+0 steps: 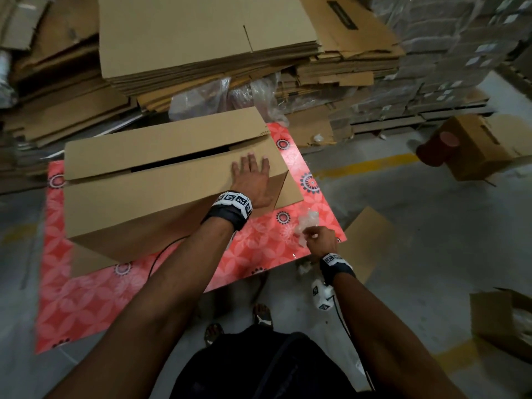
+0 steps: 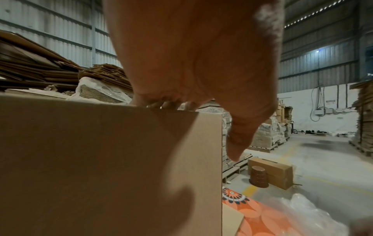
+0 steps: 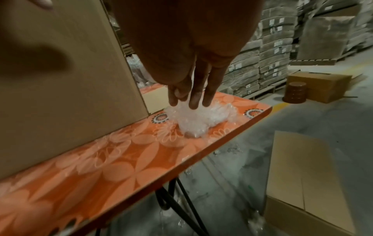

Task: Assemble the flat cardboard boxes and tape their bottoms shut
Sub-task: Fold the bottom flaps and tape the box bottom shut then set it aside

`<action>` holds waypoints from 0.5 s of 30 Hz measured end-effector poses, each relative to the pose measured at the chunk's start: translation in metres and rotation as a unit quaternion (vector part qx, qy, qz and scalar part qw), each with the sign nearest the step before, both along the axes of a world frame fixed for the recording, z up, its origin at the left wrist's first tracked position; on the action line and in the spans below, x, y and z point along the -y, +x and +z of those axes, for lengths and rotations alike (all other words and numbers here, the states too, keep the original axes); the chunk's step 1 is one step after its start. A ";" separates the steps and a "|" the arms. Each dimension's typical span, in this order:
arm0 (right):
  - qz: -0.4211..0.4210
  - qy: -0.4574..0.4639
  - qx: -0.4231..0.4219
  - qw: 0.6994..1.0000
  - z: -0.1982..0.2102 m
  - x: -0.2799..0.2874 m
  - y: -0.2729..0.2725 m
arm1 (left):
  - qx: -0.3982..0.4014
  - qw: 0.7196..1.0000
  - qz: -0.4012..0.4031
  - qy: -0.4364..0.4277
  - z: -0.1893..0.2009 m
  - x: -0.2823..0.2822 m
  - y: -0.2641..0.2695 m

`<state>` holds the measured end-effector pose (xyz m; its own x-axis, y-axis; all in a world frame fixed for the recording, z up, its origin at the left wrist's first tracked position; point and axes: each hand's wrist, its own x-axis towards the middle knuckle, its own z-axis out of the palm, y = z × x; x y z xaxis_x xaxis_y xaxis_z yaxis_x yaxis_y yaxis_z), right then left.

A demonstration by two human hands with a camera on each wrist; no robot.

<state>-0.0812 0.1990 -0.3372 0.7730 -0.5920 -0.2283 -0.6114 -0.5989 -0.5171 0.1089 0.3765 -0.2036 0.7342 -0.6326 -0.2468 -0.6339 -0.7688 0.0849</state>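
My left hand flat on the box, my right on crumpled plastic.

The cardboard box [image 1: 172, 185] stands at the centre of the head view on the orange flowered bench [image 1: 259, 249], its two top flaps folded down with a dark gap between them. My left hand [image 1: 253, 180] lies open on the nearer flap, fingers straight, near the box's right end. My right hand [image 1: 321, 240], lower right of the box, has its grip on a wad of clear plastic wrap [image 3: 201, 118] at the bench's right corner; the fingertips [image 3: 194, 103] pinch into it. Flat cardboard stacks [image 1: 201, 38] fill the top of the frame.
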 end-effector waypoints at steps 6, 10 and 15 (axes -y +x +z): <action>-0.154 0.177 0.168 0.957 0.019 0.024 -0.003 | 0.007 1.000 0.003 -0.001 0.000 -0.001 -0.001; -0.168 0.228 0.210 0.936 0.037 0.022 0.013 | 0.020 1.000 -0.003 0.008 0.006 -0.002 -0.002; -0.065 0.268 0.272 0.922 0.083 -0.006 0.061 | 0.050 0.997 -0.053 0.006 0.009 -0.020 0.003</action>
<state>-0.0204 0.2055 -0.2545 0.7904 -0.6016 -0.1152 -0.2234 -0.1080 -0.9687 0.1120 0.3963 -0.1951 0.6845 -0.7056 -0.1832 -0.7166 -0.6974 0.0085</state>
